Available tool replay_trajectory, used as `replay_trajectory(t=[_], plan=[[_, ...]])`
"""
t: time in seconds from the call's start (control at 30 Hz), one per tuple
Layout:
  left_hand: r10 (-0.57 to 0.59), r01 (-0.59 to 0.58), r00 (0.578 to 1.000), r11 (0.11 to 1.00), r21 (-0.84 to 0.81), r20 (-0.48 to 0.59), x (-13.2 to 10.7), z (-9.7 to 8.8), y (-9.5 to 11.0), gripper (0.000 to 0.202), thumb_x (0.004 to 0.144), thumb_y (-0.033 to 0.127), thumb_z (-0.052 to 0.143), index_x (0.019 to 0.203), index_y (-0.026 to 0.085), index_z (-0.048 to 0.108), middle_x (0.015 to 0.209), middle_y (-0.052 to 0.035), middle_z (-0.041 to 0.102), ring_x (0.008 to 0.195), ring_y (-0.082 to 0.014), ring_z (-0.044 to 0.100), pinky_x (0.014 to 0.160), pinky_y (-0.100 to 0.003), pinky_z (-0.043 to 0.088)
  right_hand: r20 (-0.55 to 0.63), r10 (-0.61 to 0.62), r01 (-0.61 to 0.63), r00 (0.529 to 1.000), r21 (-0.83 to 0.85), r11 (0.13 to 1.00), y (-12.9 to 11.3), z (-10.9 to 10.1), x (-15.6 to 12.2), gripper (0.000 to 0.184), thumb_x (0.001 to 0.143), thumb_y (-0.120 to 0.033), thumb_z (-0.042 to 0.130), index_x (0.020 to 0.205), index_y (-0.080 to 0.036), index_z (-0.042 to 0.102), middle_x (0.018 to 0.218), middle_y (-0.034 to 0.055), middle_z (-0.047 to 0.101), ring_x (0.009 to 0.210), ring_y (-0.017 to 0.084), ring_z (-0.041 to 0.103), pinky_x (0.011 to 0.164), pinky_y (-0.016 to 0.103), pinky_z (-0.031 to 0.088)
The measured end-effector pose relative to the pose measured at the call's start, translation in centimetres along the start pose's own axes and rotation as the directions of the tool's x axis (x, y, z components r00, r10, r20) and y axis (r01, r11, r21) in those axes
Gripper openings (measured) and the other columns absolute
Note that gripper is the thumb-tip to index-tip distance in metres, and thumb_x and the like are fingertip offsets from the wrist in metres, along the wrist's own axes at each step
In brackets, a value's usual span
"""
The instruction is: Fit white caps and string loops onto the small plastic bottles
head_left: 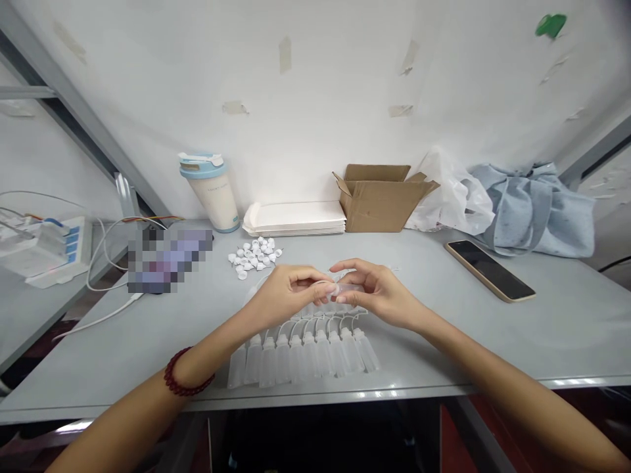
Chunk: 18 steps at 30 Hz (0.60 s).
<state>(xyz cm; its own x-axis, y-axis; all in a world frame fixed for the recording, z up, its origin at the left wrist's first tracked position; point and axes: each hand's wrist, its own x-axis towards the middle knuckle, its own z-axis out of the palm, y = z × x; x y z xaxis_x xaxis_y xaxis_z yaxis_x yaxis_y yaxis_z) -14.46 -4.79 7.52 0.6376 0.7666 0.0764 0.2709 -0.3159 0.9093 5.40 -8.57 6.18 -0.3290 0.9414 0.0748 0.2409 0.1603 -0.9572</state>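
Both my hands meet above the middle of the table around one small translucent plastic bottle point(351, 288), which lies roughly level. My right hand point(382, 292) grips its body between thumb and fingers. At the neck end, my left hand point(290, 289) is closed in a pinch; its fingers partly hide the cap there. Below the hands lies a row of similar small bottles point(308, 358), side by side, with thin curved strips at their necks. More bottles behind them are mostly covered by my hands. A pile of small white caps point(252, 256) sits beyond my left hand.
Along the wall stand a tumbler point(211, 194), a stack of white sheets or envelopes point(296, 218), an open cardboard box point(379, 205), a plastic bag point(451, 197) and a blue cloth bag point(537, 210). A phone point(490, 269) lies right; a power strip point(59, 249) and cables are left.
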Motion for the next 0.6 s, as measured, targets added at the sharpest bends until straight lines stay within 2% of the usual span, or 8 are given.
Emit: replay_trajectory(t=[0.1,0.17,0.23,0.3,0.37,0.47,0.53,0.6], plan=[[-0.095,0.096,0.994,0.995,0.0,0.06,-0.1,0.0,0.0,0.029,0.086,0.037,0.057,0.07,0.014,0.067,0.059,-0.0011,0.063,0.058,-0.0128,0.062,0.058,-0.022,0.05,-0.027,-0.032,0.03,0.999,-0.074,0.997,0.1,0.1,-0.1,0.04,0.08,-0.037,0.067,0.112,-0.017,0.054,0.07,0.0006,0.065,0.055,0.009,0.047,0.052,0.024,0.036],[-0.074,0.073,0.995,0.997,0.019,0.068,-0.1,0.2,-0.3,0.027,0.086,0.036,0.056,0.073,0.015,0.066,0.062,-0.0014,0.064,0.059,-0.0128,0.062,0.056,-0.022,0.05,-0.02,-0.025,0.023,0.999,-0.069,0.997,0.2,0.1,0.0,0.038,0.081,-0.036,0.065,0.111,-0.017,0.055,0.07,0.0003,0.065,0.054,0.009,0.046,0.05,0.023,0.035],[0.046,-0.047,0.999,0.996,0.077,0.016,-0.1,0.4,-0.7,0.017,0.085,0.031,0.058,0.083,0.016,0.067,0.075,-0.0028,0.068,0.067,-0.0137,0.063,0.061,-0.023,0.051,-0.007,-0.009,0.009,1.0,-0.032,0.999,0.2,0.1,0.0,0.037,0.082,-0.036,0.064,0.112,-0.017,0.054,0.071,0.0012,0.066,0.054,0.01,0.048,0.05,0.023,0.035],[0.2,-0.192,0.979,0.97,0.149,-0.044,-0.1,0.6,-1.0,0.012,0.085,0.026,0.058,0.088,0.018,0.066,0.086,-0.0041,0.069,0.076,-0.0149,0.063,0.067,-0.025,0.052,0.0,0.002,-0.002,1.0,0.005,1.0,0.2,0.1,0.0,0.036,0.083,-0.036,0.063,0.112,-0.016,0.053,0.074,0.003,0.068,0.056,0.01,0.049,0.051,0.024,0.035],[0.262,-0.248,0.963,0.955,0.163,-0.068,-0.1,0.6,-1.0,0.011,0.084,0.026,0.06,0.088,0.018,0.066,0.09,-0.0046,0.069,0.081,-0.0158,0.062,0.071,-0.026,0.053,-0.001,0.002,-0.002,1.0,0.026,1.0,0.2,0.0,0.0,0.037,0.083,-0.036,0.063,0.113,-0.016,0.052,0.075,0.0035,0.068,0.056,0.01,0.049,0.051,0.024,0.035],[0.113,-0.111,0.993,0.991,0.076,-0.022,-0.1,0.4,-0.6,0.017,0.083,0.033,0.061,0.089,0.017,0.067,0.085,-0.0034,0.068,0.074,-0.0144,0.063,0.065,-0.024,0.053,-0.012,-0.023,0.023,1.0,0.024,0.999,0.2,0.0,0.0,0.038,0.082,-0.037,0.064,0.112,-0.017,0.052,0.074,0.0024,0.068,0.056,0.01,0.05,0.051,0.024,0.035],[-0.006,0.004,0.999,0.999,0.052,0.033,-0.1,0.3,-0.3,0.025,0.086,0.038,0.056,0.081,0.016,0.066,0.071,-0.0013,0.065,0.063,-0.0123,0.061,0.058,-0.022,0.05,-0.029,-0.056,0.055,0.998,-0.015,0.998,0.2,0.0,0.0,0.038,0.082,-0.037,0.064,0.111,-0.017,0.052,0.074,0.0024,0.068,0.056,0.01,0.051,0.051,0.023,0.036],[-0.051,0.047,0.997,0.997,0.06,0.06,-0.1,0.4,-0.1,0.031,0.088,0.039,0.052,0.073,0.015,0.064,0.06,0.0006,0.059,0.055,-0.0113,0.059,0.053,-0.02,0.047,-0.04,-0.088,0.085,0.995,-0.068,0.994,0.1,-0.1,0.0,0.037,0.083,-0.038,0.064,0.111,-0.017,0.052,0.076,0.0029,0.068,0.057,0.011,0.053,0.051,0.023,0.037]])
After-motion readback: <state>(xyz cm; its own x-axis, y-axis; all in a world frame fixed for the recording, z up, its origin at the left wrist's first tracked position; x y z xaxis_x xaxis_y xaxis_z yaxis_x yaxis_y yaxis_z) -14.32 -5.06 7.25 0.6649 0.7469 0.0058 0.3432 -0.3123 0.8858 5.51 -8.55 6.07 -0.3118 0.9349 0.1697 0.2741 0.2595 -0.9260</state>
